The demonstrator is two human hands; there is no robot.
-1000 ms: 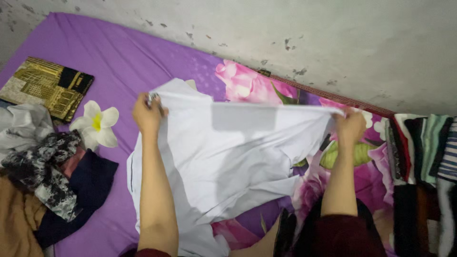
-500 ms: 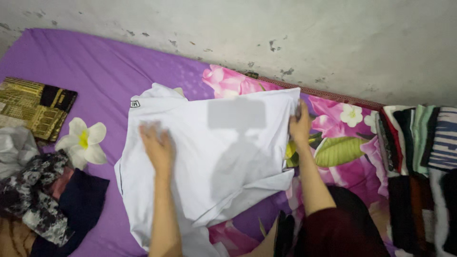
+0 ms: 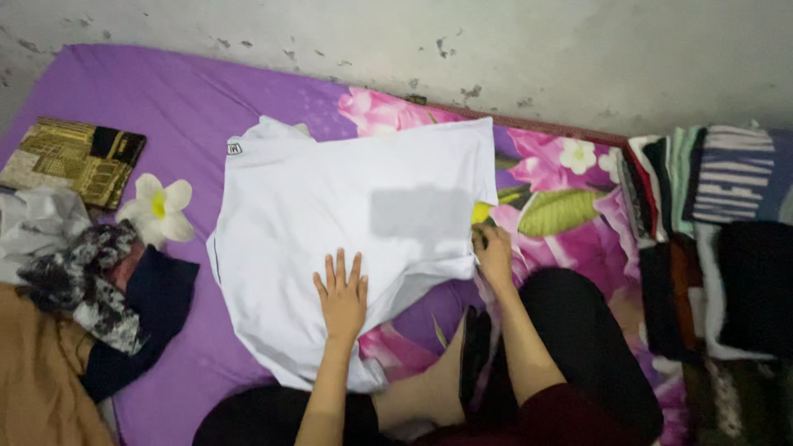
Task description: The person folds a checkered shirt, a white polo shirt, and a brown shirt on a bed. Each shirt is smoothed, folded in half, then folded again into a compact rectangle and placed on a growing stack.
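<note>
- Your left hand lies flat, fingers spread, on the lower part of the white shirt, which is spread across the centre of the frame on the purple floral bedsheet.
- Your right hand sits at the shirt's right edge, fingers curled against the cloth (whether they pinch it cannot be told).
- The two hands are well apart, both touching the same garment.
- At the right of the frame, a row of folded clothes lies along the sheet.
- At the left, a heap of unfolded garments lies near a gold-and-black folded cloth in the upper left.
- A stained grey wall runs across the top.
</note>
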